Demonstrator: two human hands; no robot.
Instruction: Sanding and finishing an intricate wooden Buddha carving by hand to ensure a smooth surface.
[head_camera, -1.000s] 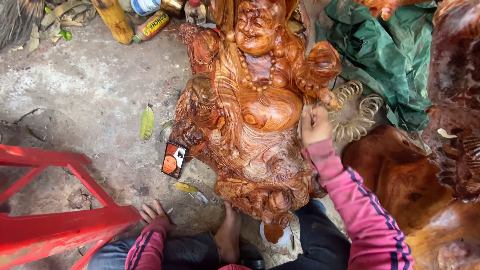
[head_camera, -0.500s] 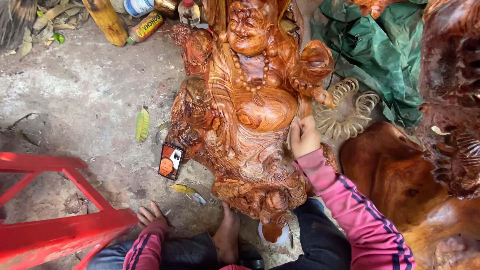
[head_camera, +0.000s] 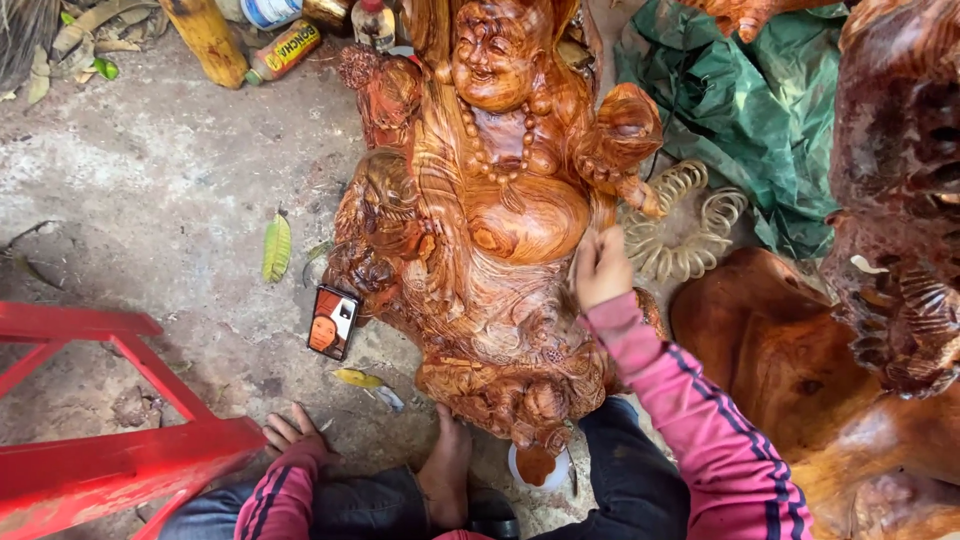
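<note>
A small phone (head_camera: 333, 322) with a lit orange-and-white screen lies on the ground, above the left hand (head_camera: 291, 433). A yellow-labelled bottle (head_camera: 285, 50) lies far beyond, beside a white-and-blue container (head_camera: 271, 11).

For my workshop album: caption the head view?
Right hand pressed against a carved wooden statue; left hand on the ground.

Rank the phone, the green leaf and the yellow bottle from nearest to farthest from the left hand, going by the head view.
Measured from the left hand, which rests flat on the ground at the bottom:
1. Phone, just above the hand, beside the carved wooden statue.
2. Green leaf, higher up on the bare ground.
3. Yellow bottle, far off at the top edge.
</note>
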